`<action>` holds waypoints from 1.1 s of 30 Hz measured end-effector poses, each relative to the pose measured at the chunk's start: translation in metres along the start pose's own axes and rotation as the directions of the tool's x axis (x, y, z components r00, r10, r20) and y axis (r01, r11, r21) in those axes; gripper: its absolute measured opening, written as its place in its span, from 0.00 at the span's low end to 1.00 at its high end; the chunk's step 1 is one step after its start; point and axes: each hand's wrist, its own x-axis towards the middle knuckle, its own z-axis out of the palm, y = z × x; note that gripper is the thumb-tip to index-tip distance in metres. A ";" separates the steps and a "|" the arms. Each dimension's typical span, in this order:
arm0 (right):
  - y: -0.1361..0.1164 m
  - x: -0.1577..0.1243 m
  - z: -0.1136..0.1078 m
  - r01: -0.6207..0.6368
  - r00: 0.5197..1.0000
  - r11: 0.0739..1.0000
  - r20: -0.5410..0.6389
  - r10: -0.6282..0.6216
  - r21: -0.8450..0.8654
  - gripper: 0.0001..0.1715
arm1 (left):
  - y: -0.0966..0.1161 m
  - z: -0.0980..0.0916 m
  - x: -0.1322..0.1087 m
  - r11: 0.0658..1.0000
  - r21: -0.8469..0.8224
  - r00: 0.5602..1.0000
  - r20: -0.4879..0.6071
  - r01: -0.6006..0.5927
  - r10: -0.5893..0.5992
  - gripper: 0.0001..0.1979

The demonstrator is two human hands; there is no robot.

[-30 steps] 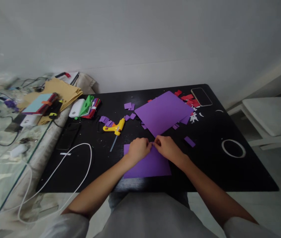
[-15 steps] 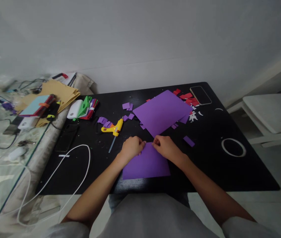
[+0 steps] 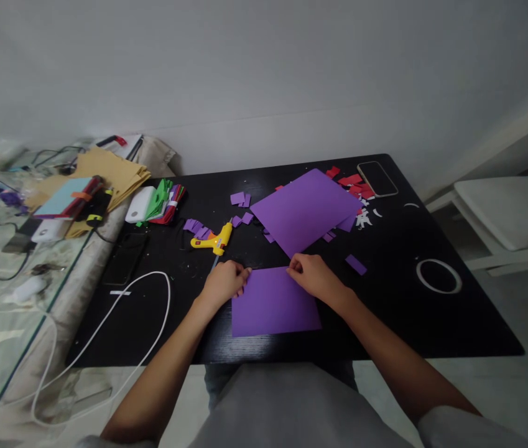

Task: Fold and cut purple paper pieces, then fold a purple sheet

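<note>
A purple sheet of paper (image 3: 275, 305) lies on the black table close to its front edge. My left hand (image 3: 226, 280) pinches the sheet's far left corner, fingers closed. At the far edge, right of the middle, my right hand (image 3: 313, 274) grips the same sheet between thumb and fingers. A larger purple sheet (image 3: 305, 208) lies just beyond my right hand. Behind my left hand is a yellow glue gun (image 3: 214, 241), its glue stick partly hidden by that hand. A small purple paper rectangle (image 3: 356, 264) rests to the right of my right hand.
Purple paper pieces (image 3: 197, 228), red scraps (image 3: 354, 183) and white scraps (image 3: 363, 218) lie farther back. A phone (image 3: 377, 178) and a white ring (image 3: 439, 276) are on the right. A white cable (image 3: 167, 305) loops across the left, near bundled coloured paper (image 3: 165, 202).
My left hand has slid left along the sheet's far edge to its corner. My right hand has stayed in place, and the sheet has hardly moved.
</note>
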 end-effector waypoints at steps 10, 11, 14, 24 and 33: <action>-0.003 -0.001 -0.003 -0.008 1.000 1.000 0.006 0.009 -0.006 0.05 | -0.027 -0.011 -0.012 0.998 -0.028 0.997 -0.042 0.064 -0.065 0.21; -0.003 -0.001 -0.004 -0.010 1.000 1.000 0.008 0.010 -0.006 0.05 | -0.029 -0.012 -0.013 0.997 -0.033 0.996 -0.045 0.073 -0.075 0.21; -0.005 -0.002 -0.005 -0.015 1.000 1.000 0.017 0.015 -0.011 0.06 | -0.035 -0.012 -0.014 0.993 -0.063 0.994 -0.047 0.097 -0.100 0.21; -0.004 -0.002 -0.003 -0.022 1.000 1.000 0.009 0.022 -0.004 0.06 | -0.029 -0.014 -0.016 0.983 -0.126 0.990 -0.020 0.135 -0.139 0.20; -0.002 -0.001 -0.003 -0.002 1.000 1.000 0.001 0.002 -0.003 0.06 | -0.033 -0.010 -0.016 0.981 -0.137 0.987 -0.059 0.141 -0.150 0.21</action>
